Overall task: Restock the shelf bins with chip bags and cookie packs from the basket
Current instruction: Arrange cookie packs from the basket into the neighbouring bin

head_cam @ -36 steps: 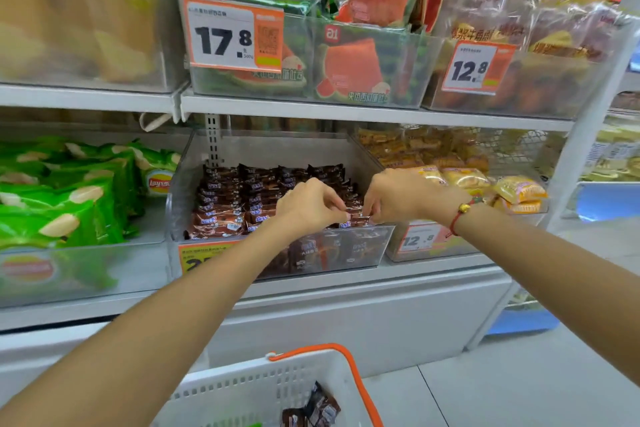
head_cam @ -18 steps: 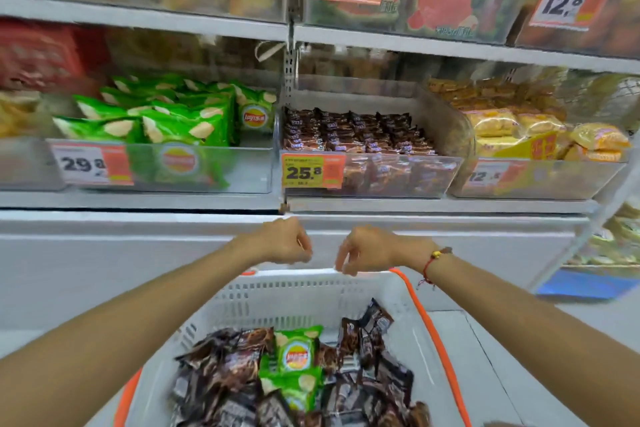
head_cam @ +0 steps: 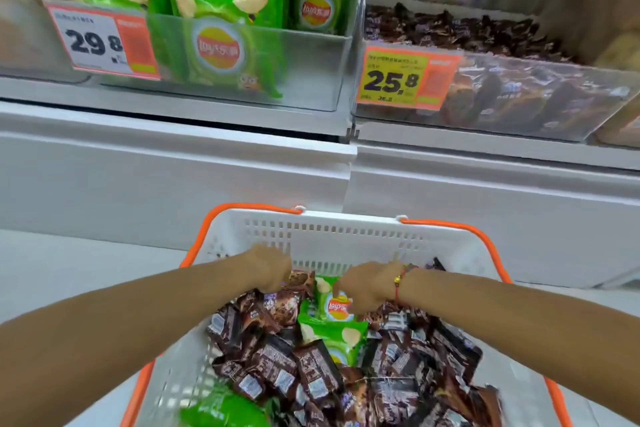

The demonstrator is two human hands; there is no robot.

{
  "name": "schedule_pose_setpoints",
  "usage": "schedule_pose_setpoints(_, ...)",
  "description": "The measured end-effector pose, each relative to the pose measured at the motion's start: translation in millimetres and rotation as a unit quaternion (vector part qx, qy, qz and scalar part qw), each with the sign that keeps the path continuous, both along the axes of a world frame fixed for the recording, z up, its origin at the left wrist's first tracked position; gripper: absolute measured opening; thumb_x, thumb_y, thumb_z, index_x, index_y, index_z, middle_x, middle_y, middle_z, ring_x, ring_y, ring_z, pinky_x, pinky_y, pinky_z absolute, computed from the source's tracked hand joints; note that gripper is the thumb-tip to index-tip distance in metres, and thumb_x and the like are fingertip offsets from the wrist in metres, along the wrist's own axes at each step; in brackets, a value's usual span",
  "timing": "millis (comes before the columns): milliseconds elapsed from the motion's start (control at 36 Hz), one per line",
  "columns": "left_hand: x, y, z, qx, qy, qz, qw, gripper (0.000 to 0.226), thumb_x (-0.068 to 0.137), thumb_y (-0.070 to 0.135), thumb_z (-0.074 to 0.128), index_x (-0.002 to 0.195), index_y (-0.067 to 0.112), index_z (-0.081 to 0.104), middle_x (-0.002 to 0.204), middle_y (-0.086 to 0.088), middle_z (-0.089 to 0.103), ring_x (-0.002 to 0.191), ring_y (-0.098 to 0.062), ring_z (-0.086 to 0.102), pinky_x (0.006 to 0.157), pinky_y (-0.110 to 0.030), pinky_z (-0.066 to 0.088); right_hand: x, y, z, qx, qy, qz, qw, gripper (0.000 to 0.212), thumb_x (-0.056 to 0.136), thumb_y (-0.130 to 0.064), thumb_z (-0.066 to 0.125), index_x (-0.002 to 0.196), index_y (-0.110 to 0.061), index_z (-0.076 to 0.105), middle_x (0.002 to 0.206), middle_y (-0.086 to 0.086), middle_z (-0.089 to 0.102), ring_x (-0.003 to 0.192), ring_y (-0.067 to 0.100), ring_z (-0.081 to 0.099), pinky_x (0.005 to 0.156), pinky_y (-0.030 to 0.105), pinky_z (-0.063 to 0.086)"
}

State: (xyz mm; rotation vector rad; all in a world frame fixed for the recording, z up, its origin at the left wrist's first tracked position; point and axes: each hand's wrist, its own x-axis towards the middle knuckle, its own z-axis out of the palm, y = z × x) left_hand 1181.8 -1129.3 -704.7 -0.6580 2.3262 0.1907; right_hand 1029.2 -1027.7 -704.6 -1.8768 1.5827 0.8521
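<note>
Both hands, the left hand (head_cam: 273, 270) and right hand (head_cam: 367, 284), dig among cookie packs (head_cam: 311, 371) at the basket (head_cam: 332, 236)'s far edge, grips hidden; next, likely lifting packs to the bin (head_cam: 519, 94).

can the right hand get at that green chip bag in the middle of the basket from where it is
Probably yes: the right hand is already down in the basket, right against the green chip bag, which lies on top of the brown cookie packs with nothing covering it.

Bright, even light from overhead, with only soft shadows. Motion blur smears the brown packs (head_cam: 467, 33) in the right bin (head_cam: 554, 107) and the lower corners. Wide-angle bending curves the shelf (head_cam: 173, 149) edges; price tags stay readable.
</note>
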Motion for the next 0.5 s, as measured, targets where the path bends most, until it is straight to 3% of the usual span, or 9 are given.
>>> schedule_pose_setpoints(83, 13, -8, -24, 0.025, -0.011, 0.005, 1.000, 0.037, 0.096, 0.014, 0.048, 0.133, 0.012, 0.051, 0.127, -0.010, 0.058, 0.112, -0.028, 0.057, 0.090, -0.036, 0.047, 13, -16, -30, -0.013, -0.053, -0.001, 0.998, 0.052, 0.097, -0.020, 0.045, 0.147, -0.013, 0.032, 0.133, 0.014, 0.053, 0.114, 0.036, 0.055, 0.089, 0.040, 0.050)
schedule_pose_setpoints(194, 23, -9, -57, -0.032, -0.024, -0.042, 0.998, 0.032, 0.095, 0.027, 0.054, 0.125, 0.016, 0.058, 0.121, -0.009, 0.058, 0.110, -0.027, 0.055, 0.088, -0.037, 0.045, 34, -35, -65, -0.037, -0.135, -0.029, 0.990, 0.049, 0.094, -0.019, 0.050, 0.140, -0.007, 0.039, 0.139, 0.017, 0.044, 0.122, 0.036, 0.048, 0.097, 0.045, 0.046)
schedule_pose_setpoints(278, 22, -6, -68, -0.062, -0.016, -0.049, 0.997, 0.028, 0.094, 0.029, 0.058, 0.116, 0.013, 0.061, 0.121, -0.009, 0.055, 0.114, -0.026, 0.049, 0.094, -0.037, 0.040, 43, -37, -87, -0.067, -0.148, -0.046, 0.986, 0.051, 0.094, -0.029, 0.053, 0.140, -0.010, 0.040, 0.141, 0.015, 0.037, 0.120, 0.035, 0.047, 0.095, 0.043, 0.046)
schedule_pose_setpoints(417, 21, -5, -77, -0.082, 0.007, -0.036, 0.996, 0.026, 0.089, 0.032, 0.067, 0.105, 0.012, 0.065, 0.115, -0.008, 0.060, 0.111, -0.024, 0.052, 0.097, -0.035, 0.040, 47, -33, -94, -0.175, -0.198, -0.145, 0.953, 0.020, 0.088, -0.022, 0.062, 0.104, -0.010, 0.061, 0.118, 0.009, 0.058, 0.108, 0.027, 0.054, 0.077, 0.031, 0.043)
schedule_pose_setpoints(500, 19, -7, -75, -0.074, 0.046, -0.024, 0.996, 0.021, 0.086, 0.025, 0.070, 0.106, 0.017, 0.068, 0.115, -0.003, 0.060, 0.114, -0.021, 0.051, 0.100, -0.033, 0.038, 47, -29, -88, -0.193, -0.214, -0.226, 0.931, 0.010, 0.085, -0.016, 0.064, 0.093, -0.016, 0.071, 0.108, -0.001, 0.068, 0.102, 0.021, 0.061, 0.076, 0.029, 0.046)
